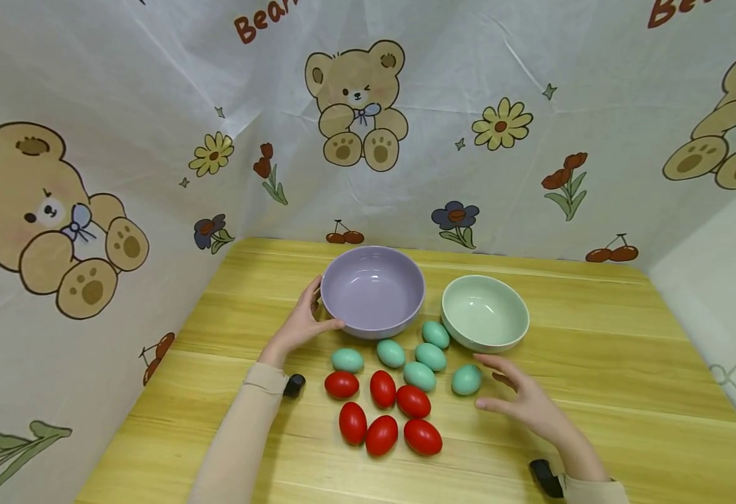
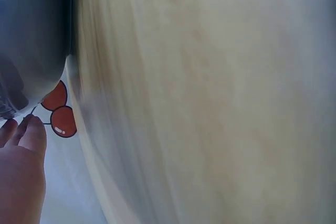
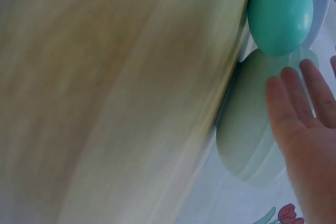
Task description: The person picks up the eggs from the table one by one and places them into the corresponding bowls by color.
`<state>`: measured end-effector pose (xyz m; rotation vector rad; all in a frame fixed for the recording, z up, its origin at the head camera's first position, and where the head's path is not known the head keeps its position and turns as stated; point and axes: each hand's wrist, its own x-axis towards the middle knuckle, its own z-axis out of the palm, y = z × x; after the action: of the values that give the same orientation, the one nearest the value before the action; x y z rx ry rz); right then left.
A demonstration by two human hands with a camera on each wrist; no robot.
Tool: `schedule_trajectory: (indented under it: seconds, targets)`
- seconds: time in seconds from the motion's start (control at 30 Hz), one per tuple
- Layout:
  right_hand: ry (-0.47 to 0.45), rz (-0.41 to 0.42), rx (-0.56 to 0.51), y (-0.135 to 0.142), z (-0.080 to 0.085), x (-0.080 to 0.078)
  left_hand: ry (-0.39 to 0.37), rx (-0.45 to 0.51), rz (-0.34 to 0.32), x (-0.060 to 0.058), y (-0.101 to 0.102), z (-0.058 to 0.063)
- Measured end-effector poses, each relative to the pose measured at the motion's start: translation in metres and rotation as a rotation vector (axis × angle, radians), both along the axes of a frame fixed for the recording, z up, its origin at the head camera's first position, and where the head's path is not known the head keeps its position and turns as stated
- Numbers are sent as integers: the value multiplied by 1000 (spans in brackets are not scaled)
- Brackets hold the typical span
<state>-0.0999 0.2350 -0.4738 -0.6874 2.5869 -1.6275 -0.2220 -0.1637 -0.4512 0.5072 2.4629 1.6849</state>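
My left hand [image 1: 300, 323] touches the left side of the purple bowl [image 1: 374, 290], thumb along its near side and fingers spread along the outer wall. In the left wrist view the fingertips [image 2: 35, 124] lie right at the underside of that bowl [image 2: 31, 35]. The bowl is bare inside. My right hand [image 1: 528, 404] has its fingers parted and holds nothing. It is just right of a teal egg [image 1: 467, 379], in front of the pale green bowl [image 1: 484, 313]. In the right wrist view the teal egg [image 3: 281, 14] appears beyond the fingers.
Several more teal eggs [image 1: 431, 357] lie in front of the two bowls. Nearer to me are several red eggs [image 1: 382, 435] in a loose group. The wooden table [image 1: 632, 392] meets a cloth backdrop [image 1: 431, 182] printed with bears and flowers.
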Motion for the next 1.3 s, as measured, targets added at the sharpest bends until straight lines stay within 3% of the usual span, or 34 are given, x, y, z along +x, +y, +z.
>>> schedule_trajectory:
  seconds: [0.13, 0.37, 0.57, 0.87, 1.3]
  targets:
    - [10, 9, 59, -2, 0, -1, 1, 2, 9, -2, 0, -4]
    - [-37, 14, 137, -4, -3, -3, 15, 1, 52, -16, -3, -36]
    - [-71, 19, 170, -5, -6, -7, -2, 24, 33, -16, -2, -32]
    - [-87, 29, 189, -5, -9, -10, -11, 21, 9, -1, 1, -6]
    - [-73, -32, 261, -8, -17, -17, -16, 21, 6, 0, 2, -5]
